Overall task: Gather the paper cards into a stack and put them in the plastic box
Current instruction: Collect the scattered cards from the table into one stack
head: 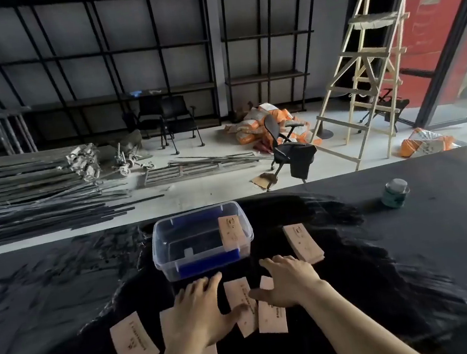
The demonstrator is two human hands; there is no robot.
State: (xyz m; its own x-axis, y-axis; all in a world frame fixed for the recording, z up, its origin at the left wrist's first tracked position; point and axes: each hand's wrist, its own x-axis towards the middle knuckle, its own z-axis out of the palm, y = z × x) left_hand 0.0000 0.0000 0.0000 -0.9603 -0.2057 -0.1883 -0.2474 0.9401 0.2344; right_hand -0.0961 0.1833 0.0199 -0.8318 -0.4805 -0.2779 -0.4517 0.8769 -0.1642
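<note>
A: We see the left hand (pixel 197 316) palm-down with its fingers spread flat, pressing on a pale pink paper card (pixel 168 327) that it mostly hides. Nothing is pinched; the hand is wide open.

B: Right hand (pixel 289 282)?

A: Same posture. It's flat and splayed, covering the top of another pale pink card (pixel 271 316). The thumb reaches left onto a third printed card (pixel 240 301) that lies between the two hands. No grasp there either, just contact from above.

B: We count how many loose cards?

A: Those three, plus one more pink card with dark print (pixel 133 345), tilted, left of the left hand and not touched. All of them lie on the black wrinkled plastic sheet (pixel 383 276) covering the table.

B: Any stacks?

A: One neat stack of pink cards (pixel 304 243) sits just beyond the right hand, beside the box. We can't tell whether the fingertips touch it.

B: Box?

A: The clear rectangular plastic box with blue latches (pixel 164 243) is lidless, just past the fingertips of both hands. A second card stack (pixel 232 232) leans inside it against the right wall.

B: Anything else on the table?

A: A small teal jar with a pale lid (pixel 395 193) stands far right, well apart from the cards.
</note>
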